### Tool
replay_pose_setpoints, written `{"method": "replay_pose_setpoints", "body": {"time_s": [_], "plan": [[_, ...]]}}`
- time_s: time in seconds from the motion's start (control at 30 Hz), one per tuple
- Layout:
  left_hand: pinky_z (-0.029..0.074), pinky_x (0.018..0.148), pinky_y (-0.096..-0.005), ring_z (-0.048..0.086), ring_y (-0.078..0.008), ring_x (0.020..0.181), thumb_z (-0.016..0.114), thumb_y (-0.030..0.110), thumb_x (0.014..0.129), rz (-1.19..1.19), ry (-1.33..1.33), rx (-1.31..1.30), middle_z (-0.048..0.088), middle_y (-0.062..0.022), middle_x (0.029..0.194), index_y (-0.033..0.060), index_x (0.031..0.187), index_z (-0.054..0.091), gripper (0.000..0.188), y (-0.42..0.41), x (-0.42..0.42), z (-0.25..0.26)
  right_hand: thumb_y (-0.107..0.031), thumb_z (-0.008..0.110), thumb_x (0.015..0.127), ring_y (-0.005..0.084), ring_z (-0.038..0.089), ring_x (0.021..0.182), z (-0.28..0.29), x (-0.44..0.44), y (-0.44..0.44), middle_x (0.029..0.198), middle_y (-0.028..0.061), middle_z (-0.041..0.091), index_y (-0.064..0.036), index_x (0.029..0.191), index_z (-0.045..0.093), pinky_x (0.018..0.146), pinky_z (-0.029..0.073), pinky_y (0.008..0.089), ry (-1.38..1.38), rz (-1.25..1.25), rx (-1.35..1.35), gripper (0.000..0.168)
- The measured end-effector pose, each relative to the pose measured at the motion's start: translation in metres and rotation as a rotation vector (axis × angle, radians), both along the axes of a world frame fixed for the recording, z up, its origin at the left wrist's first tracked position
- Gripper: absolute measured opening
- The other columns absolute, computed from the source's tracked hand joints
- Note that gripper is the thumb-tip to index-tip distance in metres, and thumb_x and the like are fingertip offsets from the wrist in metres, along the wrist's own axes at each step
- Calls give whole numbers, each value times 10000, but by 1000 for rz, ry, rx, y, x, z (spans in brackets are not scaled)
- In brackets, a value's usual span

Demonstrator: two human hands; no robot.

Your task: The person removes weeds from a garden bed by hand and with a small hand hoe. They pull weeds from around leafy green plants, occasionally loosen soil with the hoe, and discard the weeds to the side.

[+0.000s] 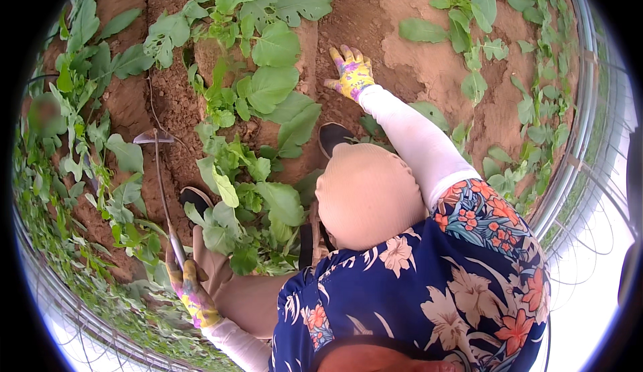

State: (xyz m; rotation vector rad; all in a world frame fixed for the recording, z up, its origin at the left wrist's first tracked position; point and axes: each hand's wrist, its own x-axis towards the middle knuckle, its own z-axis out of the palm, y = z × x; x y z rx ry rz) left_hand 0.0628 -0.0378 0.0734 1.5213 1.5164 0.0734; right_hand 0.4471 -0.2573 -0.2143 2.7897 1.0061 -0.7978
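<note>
My left hand [193, 291], in a yellow and purple patterned glove, is closed around the handle of a small hand hoe [163, 191]. The hoe's thin shaft runs up to a flat metal blade [153, 137] over the soil, left of a row of leafy green plants [274, 90]. My right hand [350, 73], gloved alike, reaches out palm down over the bare brown soil [346, 25] between two plant rows. Its fingers are somewhat spread and nothing shows in it; whether it touches the soil I cannot tell.
Dark shoes [196, 201] stand among the plants, beside my bent knee [369, 196]. More leafy plants [467, 20] grow at the right, and a dense row [75, 120] lies at the left. Metal pipes [585, 95] curve along the right edge. A thin line [153, 105] lies near the hoe blade.
</note>
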Motion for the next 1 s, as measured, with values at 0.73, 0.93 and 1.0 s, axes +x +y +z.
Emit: {"method": "replay_pose_setpoints", "body": {"time_s": [0.73, 0.93, 1.0], "plan": [[285, 457, -193, 352, -35, 493, 534, 219, 841, -45, -68, -27, 400, 55, 584, 37, 1318, 462, 516, -3, 3, -6, -84, 657, 818, 127, 618, 739, 103, 146, -14, 1026, 129, 655, -31, 1178, 580, 482, 461, 196, 561, -1181, 914, 372], [274, 457, -185, 343, -28, 491, 530, 179, 841, -69, -28, -61, 401, 61, 586, 55, 1322, 468, 501, -2, 11, -5, -160, 617, 816, 172, 627, 802, 104, 196, -36, 1007, 80, 665, -32, 1111, 615, 659, 479, 278, 375, -1066, 776, 322], [271, 457, -182, 338, -27, 489, 528, 162, 837, -63, -25, -66, 401, 63, 587, 60, 1324, 470, 501, -3, 12, -4, -191, 627, 808, 188, 641, 832, 95, 203, -37, 994, 96, 669, -25, 1116, 607, 687, 480, 290, 331, -1103, 736, 351]]}}
